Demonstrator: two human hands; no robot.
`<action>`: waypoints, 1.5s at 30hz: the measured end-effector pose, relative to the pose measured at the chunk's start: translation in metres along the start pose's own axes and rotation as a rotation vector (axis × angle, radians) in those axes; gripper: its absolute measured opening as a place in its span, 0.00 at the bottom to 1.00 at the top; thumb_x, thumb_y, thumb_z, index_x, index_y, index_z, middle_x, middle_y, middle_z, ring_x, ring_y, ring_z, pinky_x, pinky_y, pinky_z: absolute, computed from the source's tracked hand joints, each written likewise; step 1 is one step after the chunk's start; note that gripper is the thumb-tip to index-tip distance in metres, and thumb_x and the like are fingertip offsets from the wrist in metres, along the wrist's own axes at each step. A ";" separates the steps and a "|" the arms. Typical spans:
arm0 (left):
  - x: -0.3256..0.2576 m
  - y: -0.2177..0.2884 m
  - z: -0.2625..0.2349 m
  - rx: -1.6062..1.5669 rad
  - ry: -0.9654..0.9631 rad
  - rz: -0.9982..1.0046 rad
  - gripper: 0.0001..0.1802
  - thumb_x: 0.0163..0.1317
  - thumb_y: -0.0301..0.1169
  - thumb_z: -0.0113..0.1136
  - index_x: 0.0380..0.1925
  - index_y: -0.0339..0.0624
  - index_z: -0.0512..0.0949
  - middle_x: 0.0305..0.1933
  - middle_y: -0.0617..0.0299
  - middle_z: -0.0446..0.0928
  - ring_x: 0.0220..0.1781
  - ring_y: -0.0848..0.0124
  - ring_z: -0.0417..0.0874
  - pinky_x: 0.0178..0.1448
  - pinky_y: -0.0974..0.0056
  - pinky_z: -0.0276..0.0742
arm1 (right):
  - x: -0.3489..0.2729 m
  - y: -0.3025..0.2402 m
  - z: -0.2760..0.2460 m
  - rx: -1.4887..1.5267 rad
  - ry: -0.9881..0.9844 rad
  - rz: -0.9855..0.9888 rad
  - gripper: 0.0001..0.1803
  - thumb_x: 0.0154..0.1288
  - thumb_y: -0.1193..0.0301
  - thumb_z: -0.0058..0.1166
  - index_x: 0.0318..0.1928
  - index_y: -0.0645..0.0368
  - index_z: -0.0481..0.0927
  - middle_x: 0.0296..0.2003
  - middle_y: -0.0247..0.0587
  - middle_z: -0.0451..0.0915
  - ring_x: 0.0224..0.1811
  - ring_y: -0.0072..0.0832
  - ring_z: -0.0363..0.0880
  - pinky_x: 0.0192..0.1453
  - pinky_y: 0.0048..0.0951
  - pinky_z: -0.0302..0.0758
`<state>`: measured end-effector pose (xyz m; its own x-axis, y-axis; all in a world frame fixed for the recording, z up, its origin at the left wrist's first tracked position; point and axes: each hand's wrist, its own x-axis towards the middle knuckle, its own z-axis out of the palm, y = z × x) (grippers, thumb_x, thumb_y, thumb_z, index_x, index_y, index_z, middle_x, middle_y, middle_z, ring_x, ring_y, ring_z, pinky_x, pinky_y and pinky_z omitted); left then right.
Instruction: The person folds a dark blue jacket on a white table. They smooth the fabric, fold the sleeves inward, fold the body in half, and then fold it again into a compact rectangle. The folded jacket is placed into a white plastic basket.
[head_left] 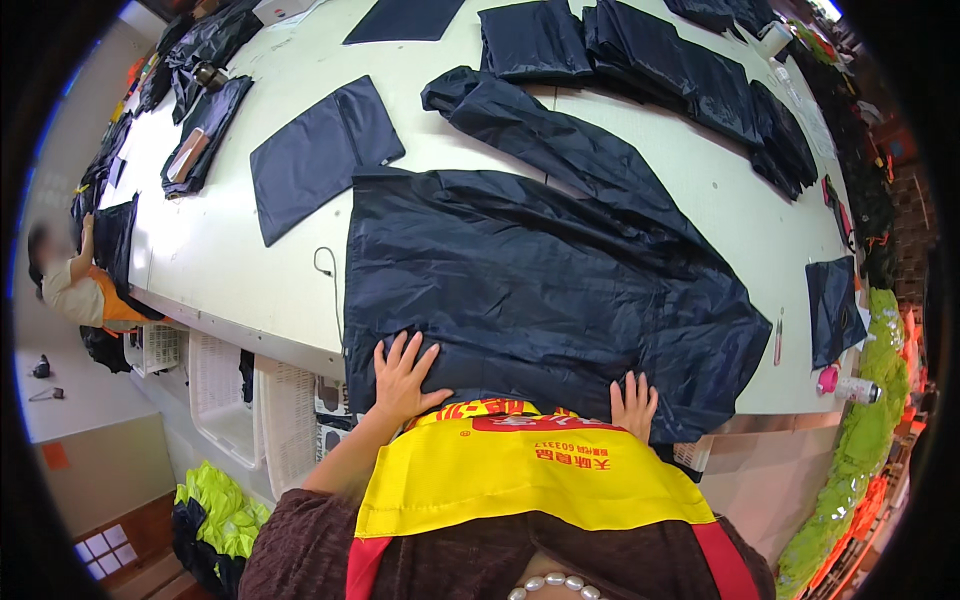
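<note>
A dark navy jacket (500,270) of thin, shiny fabric lies spread on the white table (290,290), close in front of me. One sleeve (560,135) stretches out toward the far side. My left hand (404,376) lies on the jacket's near left part with the fingers spread. My right hand (633,402) rests flat on its near edge, further right, partly hidden by my yellow apron (530,470). Nothing shows in either hand. Beyond the jacket, to the left, a folded navy garment (325,150) lies flat.
Stacks of folded navy garments (660,75) stand at the far right. A small pair of snips (778,338) and a bottle (858,388) lie at the right edge. White plastic baskets (228,395) stand below the left edge. Another person (80,285) works at far left.
</note>
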<state>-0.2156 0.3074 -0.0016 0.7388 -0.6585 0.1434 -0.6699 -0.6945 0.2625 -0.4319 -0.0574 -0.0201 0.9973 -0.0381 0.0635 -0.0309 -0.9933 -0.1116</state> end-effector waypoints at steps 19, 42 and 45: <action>0.280 -0.208 0.013 -0.298 0.379 -0.693 0.23 0.63 0.45 0.55 0.21 0.35 0.70 0.21 0.48 0.68 0.22 0.58 0.67 0.31 0.57 0.65 | 0.330 0.259 0.014 0.188 0.325 0.543 0.16 0.66 0.61 0.44 0.42 0.60 0.78 0.32 0.61 0.79 0.36 0.58 0.77 0.43 0.51 0.73; 0.361 -0.085 0.028 -0.403 0.227 -0.326 0.31 0.58 0.49 0.58 0.50 0.31 0.75 0.54 0.40 0.73 0.54 0.50 0.74 0.60 0.51 0.66 | 0.329 0.331 -0.026 0.451 0.104 0.555 0.21 0.56 0.55 0.58 0.36 0.63 0.79 0.31 0.52 0.80 0.33 0.36 0.77 0.41 0.31 0.72; 0.417 -0.056 0.012 -0.633 -0.067 -0.334 0.28 0.59 0.48 0.58 0.45 0.29 0.76 0.50 0.45 0.75 0.45 0.59 0.78 0.48 0.56 0.74 | 0.328 0.329 -0.032 0.448 0.107 0.552 0.20 0.57 0.55 0.59 0.33 0.63 0.79 0.28 0.52 0.79 0.30 0.35 0.75 0.38 0.31 0.71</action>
<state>0.1292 0.0676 0.0321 0.8773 -0.4704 -0.0948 -0.2226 -0.5741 0.7879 -0.1175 -0.4001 -0.0039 0.8314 -0.5551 -0.0249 -0.4750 -0.6869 -0.5500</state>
